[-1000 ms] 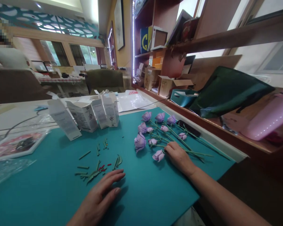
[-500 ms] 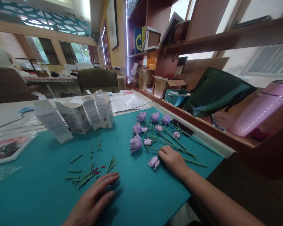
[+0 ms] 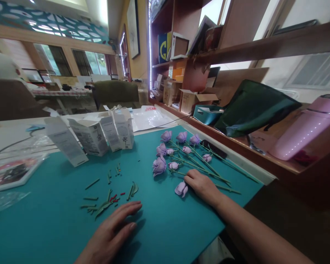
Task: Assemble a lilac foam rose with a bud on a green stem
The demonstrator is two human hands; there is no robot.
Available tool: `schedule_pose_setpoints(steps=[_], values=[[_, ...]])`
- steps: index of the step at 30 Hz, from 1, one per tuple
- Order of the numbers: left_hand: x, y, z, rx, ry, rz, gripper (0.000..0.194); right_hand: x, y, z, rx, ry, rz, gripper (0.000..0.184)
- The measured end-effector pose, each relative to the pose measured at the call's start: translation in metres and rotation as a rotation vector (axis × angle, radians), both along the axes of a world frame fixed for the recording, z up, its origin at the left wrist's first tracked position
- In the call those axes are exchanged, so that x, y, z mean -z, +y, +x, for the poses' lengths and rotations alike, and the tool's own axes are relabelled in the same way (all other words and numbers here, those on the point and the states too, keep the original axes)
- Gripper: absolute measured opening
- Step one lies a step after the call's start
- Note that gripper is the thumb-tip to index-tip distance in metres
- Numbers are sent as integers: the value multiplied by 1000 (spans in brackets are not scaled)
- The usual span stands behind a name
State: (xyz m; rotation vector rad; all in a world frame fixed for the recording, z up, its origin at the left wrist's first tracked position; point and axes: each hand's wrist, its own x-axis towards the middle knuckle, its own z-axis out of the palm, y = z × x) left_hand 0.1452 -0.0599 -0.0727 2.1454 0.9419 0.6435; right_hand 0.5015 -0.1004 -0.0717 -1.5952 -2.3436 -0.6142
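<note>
My left hand (image 3: 117,227) hovers at the front of the teal mat (image 3: 57,220), thumb and fingers apart, holding nothing. Just beyond it lie green stem cuttings (image 3: 90,198), a leaf (image 3: 102,209) and small red pieces (image 3: 113,198). With fingers curled down, my right hand (image 3: 202,186) rests over a green stem (image 3: 228,189) at the right. A pale purple artificial flower head (image 3: 181,189) sits right beside its fingertips; whether they pinch anything is hidden. Several long-stemmed purple artificial roses (image 3: 159,165) lie beyond that hand, blooms toward the left.
Several upright white cartons (image 3: 92,137) stand at the mat's back left. A framed item (image 3: 16,172) and clear plastic lie at the far left. Past the roses is a dark phone (image 3: 213,149). A wooden shelf on the right holds a pink bottle (image 3: 305,128) and a dark green bag (image 3: 255,108).
The camera view has shifted slightly, so the scene sits a little farther right. Both hands keep nearly the same places and poses over the mat.
</note>
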Motion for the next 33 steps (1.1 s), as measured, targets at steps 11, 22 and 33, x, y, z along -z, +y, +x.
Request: schedule_pose_setpoints(steps=[11,22,33], values=[[4,2,-2,11,12,23,38,-4,4,0,-42,8,15,20],[-4,0,-1,-1,37,43,36,-6,-15,134,851,145,71,23],[-27,-6,5,16,57,7,33,23,-8,159,893,187,-41,24]])
